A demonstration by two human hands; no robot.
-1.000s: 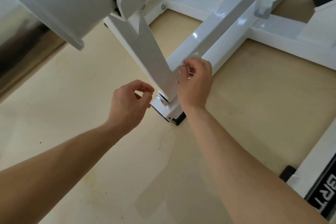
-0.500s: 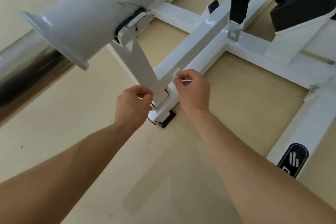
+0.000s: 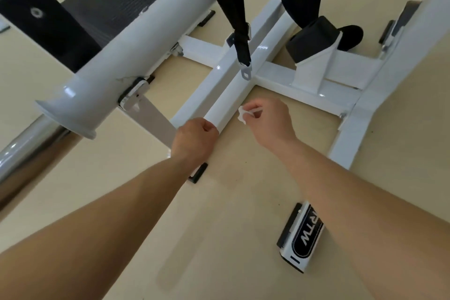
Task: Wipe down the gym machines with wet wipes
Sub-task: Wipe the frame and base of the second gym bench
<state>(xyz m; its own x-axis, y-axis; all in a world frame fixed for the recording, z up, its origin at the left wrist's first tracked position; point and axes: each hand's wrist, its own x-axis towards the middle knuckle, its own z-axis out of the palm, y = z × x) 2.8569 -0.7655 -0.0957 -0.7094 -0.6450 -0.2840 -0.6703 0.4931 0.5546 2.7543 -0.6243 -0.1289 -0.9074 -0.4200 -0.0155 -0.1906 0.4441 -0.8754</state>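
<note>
My right hand (image 3: 267, 122) pinches the wet wipe (image 3: 242, 115); I should press it flat on the beam (image 3: 231, 95). My left hand (image 3: 194, 140) is curled, its hold unclear.

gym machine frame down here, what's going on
A person reaches down to the white gym machine's floor bar. Their right hand pinches a small crumpled wet wipe just beside the bar, not clearly touching it. Their left hand is curled at the bar's near end; whether it grips the bar is unclear.
</note>
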